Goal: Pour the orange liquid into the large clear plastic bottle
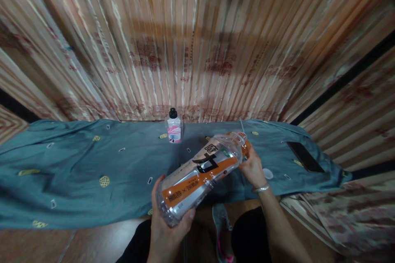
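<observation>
A large clear plastic bottle (197,176) with an orange and silver label is tilted over the cloth, its neck pointing up and to the right. My left hand (171,226) is closed around its base, thumb in front. At the neck end, my right hand (251,166) is closed on an orange object (247,146), which is partly hidden behind the bottle neck; its kind cannot be made out. A thin pale stick-like piece (242,125) shows just above the neck. A round translucent disc (268,173) lies on the cloth beside my right wrist.
A small bottle (174,129) with a black cap and pink label stands upright near the back edge. Toward the right end lies a dark flat phone-like slab (305,157). Blue-green patterned cloth (83,160) covers the surface, with a pleated curtain (185,41) behind.
</observation>
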The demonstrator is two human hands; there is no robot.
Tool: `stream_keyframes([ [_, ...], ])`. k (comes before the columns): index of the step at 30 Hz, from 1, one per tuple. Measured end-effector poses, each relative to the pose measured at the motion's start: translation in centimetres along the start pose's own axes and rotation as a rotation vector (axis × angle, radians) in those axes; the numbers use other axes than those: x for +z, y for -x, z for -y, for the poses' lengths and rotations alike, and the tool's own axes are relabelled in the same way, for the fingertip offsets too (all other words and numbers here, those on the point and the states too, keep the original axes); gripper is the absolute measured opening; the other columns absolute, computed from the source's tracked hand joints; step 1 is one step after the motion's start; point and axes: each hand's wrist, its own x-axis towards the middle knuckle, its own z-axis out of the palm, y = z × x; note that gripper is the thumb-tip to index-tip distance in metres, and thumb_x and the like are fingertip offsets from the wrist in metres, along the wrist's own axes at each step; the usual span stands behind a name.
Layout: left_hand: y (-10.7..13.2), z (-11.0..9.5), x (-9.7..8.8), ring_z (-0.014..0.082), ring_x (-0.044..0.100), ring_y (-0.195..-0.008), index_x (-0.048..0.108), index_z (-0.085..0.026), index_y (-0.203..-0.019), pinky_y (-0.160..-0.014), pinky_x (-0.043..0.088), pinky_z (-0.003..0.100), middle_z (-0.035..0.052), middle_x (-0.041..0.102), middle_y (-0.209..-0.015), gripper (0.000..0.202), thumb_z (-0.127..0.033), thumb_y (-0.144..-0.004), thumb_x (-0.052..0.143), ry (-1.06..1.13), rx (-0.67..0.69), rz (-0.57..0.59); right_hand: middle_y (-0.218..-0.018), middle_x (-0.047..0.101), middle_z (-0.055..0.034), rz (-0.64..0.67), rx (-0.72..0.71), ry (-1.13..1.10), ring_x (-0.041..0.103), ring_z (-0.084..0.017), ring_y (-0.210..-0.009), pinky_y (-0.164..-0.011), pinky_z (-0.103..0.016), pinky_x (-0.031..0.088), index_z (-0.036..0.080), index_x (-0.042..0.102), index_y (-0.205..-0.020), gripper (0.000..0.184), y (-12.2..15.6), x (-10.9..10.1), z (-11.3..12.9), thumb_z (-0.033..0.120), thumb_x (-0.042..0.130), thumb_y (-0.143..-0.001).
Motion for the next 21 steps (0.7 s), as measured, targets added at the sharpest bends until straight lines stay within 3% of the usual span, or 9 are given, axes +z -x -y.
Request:
stream_keyframes([
  [3, 0.11, -0.02, -0.15, 0.0341, 0.077, -0.117, 0.039, -0.019, -0.159, -0.114, 0.055, 0.048, 0.0133, 0.079, -0.122, 0.117, -0.071, -0.067, 0.090, -0.011, 0.009, 0.017, -0.122, 0.081, -0.0169, 0.006, -0.015, -0.003, 0.077, -0.038, -0.113, -0.100, -0.052, 0.061, 0.019, 0.061, -0.138, 0.074, 0.00, -0.08, -0.20, 0.058, 0.076, -0.077],
  [10, 0.33, -0.27, -0.33, 0.0365, 0.078, -0.115, 0.038, -0.017, -0.162, -0.111, 0.057, 0.050, 0.0144, 0.079, -0.120, 0.121, -0.069, -0.066, 0.091, -0.002, 0.049, 0.011, -0.123, 0.080, -0.0175, -0.008, -0.001, -0.026, 0.077, -0.038, -0.112, -0.099, -0.054, 0.062, 0.019, 0.064, -0.131, 0.070, 0.03, -0.05, -0.36, 0.060, 0.076, -0.076],
  [21, 0.28, 0.31, -0.44, 0.0350, 0.074, -0.125, 0.038, -0.016, -0.161, -0.109, 0.059, 0.046, 0.0190, 0.070, -0.140, 0.098, -0.045, -0.078, 0.080, -0.126, 0.184, -0.004, -0.123, 0.080, -0.0172, 0.002, -0.004, -0.030, 0.076, -0.038, -0.114, -0.103, -0.054, 0.060, 0.018, 0.062, -0.135, 0.072, 0.10, -0.10, -0.41, 0.061, 0.076, -0.078],
])
